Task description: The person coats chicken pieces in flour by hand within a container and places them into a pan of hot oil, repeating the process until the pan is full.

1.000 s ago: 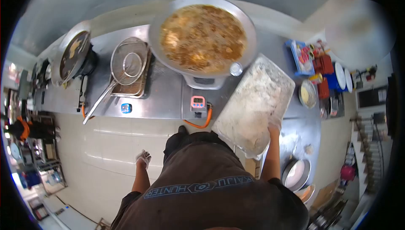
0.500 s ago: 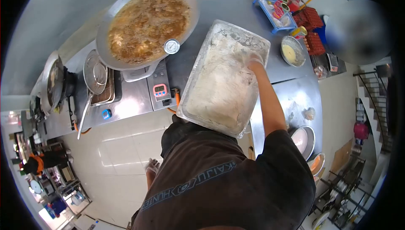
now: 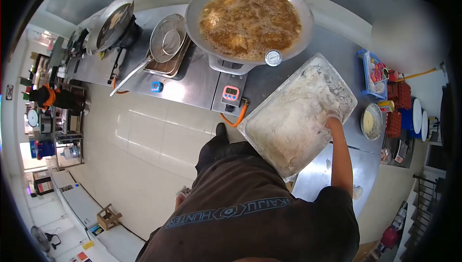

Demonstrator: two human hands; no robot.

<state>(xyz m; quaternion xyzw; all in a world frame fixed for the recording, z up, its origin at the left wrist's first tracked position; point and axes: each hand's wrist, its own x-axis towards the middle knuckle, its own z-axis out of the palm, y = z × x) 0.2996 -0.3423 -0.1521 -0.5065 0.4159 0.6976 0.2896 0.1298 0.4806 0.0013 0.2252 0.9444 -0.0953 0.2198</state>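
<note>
A metal tray point(image 3: 260, 152) of white flour point(image 3: 293, 122) lies tilted across the counter in front of me. My right hand point(image 3: 332, 118), in a clear plastic glove, reaches into the flour at the tray's right side. Its fingers are dusted or buried, so their grip is hidden. My left hand point(image 3: 183, 193) hangs low beside my body over the floor, partly behind my shirt. Its whitened fingers look loosely apart, with nothing seen in them. Beyond the tray, food fries in bubbling brown oil point(image 3: 250, 21) in a large wok point(image 3: 192, 26), a dial thermometer point(image 3: 273, 57) at its rim.
Left of the wok, a long-handled strainer point(image 3: 161, 45) rests over a wire rack. A pink timer point(image 3: 231, 93) and a blue timer point(image 3: 156, 87) sit nearby. On the right are a batter bowl point(image 3: 371, 121) and a blue basket point(image 3: 369, 74). Another person point(image 3: 50, 97) stands far left.
The view has swung left, shifting the wok and tray rightward in the picture. My right hand stays in the flour near the tray's right side; my left hand still hangs low.
</note>
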